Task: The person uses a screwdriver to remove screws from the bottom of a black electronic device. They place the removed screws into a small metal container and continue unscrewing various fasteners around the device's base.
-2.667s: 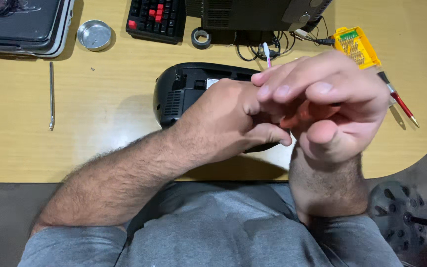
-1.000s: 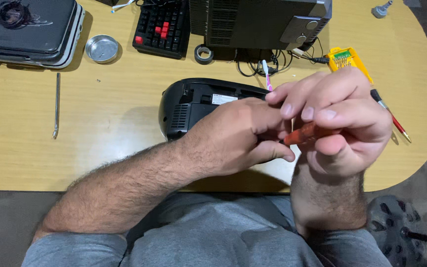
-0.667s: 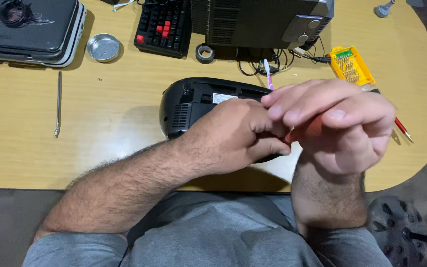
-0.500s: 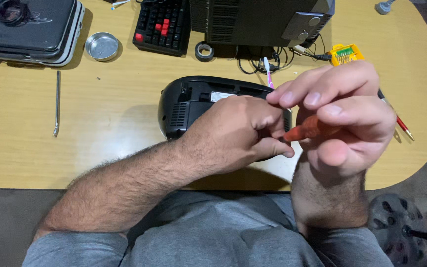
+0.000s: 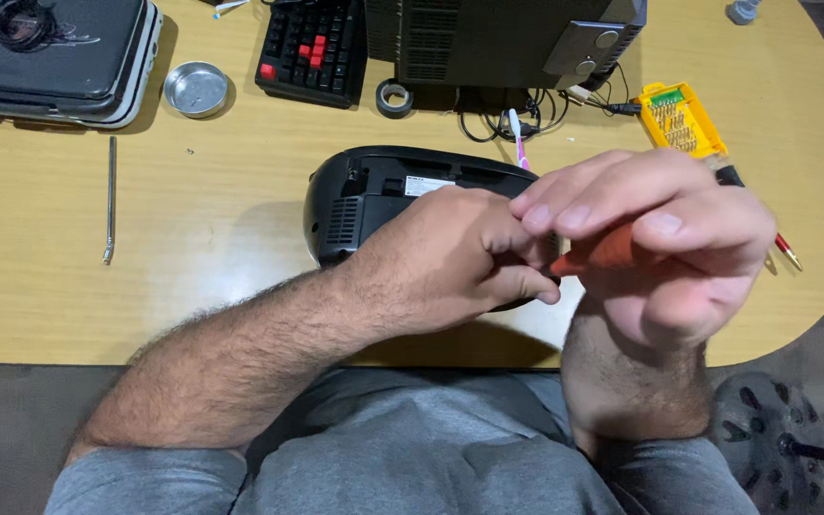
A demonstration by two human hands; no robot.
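My right hand [image 5: 665, 253] is raised above the table edge, curled around an orange-red tool handle [image 5: 603, 254]. My left hand [image 5: 450, 257] meets it from the left, its fingertips pinched at the front end of that handle. What sits at the tip is hidden by the fingers. Behind both hands a black portable radio [image 5: 383, 191] lies on the wooden table [image 5: 145, 277], partly covered by my left hand.
A yellow bit set [image 5: 677, 118] and a red-tipped screwdriver [image 5: 782, 250] lie at the right. At the back stand a black-and-red keyboard [image 5: 315, 50], a dark computer case [image 5: 507, 38], a tape roll [image 5: 394, 97], a metal dish [image 5: 195, 88] and a grey case [image 5: 50, 52]. A metal rod [image 5: 110, 200] lies left.
My right hand's fingers have shifted over the orange-red handle, turning it while the left fingertips stay at its front end. Both hands remain in about the same place.
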